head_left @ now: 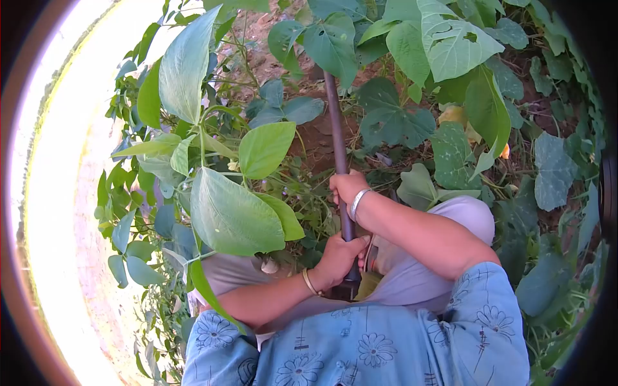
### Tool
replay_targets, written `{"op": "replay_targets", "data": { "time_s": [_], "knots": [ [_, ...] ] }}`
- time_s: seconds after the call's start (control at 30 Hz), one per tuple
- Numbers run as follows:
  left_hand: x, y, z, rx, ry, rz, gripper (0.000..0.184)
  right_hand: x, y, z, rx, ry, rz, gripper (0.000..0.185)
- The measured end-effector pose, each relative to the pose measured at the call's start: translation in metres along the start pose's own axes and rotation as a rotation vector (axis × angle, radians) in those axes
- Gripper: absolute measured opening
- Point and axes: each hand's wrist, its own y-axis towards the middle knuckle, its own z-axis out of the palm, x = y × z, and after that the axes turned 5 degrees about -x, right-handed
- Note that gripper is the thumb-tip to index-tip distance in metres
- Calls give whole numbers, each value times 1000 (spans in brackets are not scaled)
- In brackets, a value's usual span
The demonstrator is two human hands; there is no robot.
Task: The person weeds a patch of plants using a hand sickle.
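Note:
A long dark pole [336, 122] runs from between my knees up to the leaves, where its far end is hidden. My right hand [349, 187], below a silver bangle [358, 204], wraps around the middle of it. Lower down, my left hand [339, 258] is closed on the same pole, with a gold bangle [311, 282] at the wrist. The near end of the pole lies close to my body, partly covered. Whether the far end carries a tool head cannot be seen.
Large broad leaves [237, 211] hang close at the left, overlapping my left arm. More leafy vines [454, 151] grow at the right, near my knee [467, 222]. Brown soil [317, 145] shows around the pole. Bright ground lies at the far left.

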Motion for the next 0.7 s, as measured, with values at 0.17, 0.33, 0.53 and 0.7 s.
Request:
{"op": "replay_targets", "data": {
  "time_s": [0.17,0.33,0.53,0.7],
  "knots": [
    [-26,31,-6,-98,195,268,13,49,-12,7,171,148,-333,18],
    [-14,33,-7,-239,189,115,11,16,17,13,132,-22,-247,19],
    [33,6,-9,-198,101,-256,14,-64,21,-2,76,-343,82,13],
    [35,-4,-9,-138,51,-248,17,-69,12,-5,106,-277,138,18]
  ]
}}
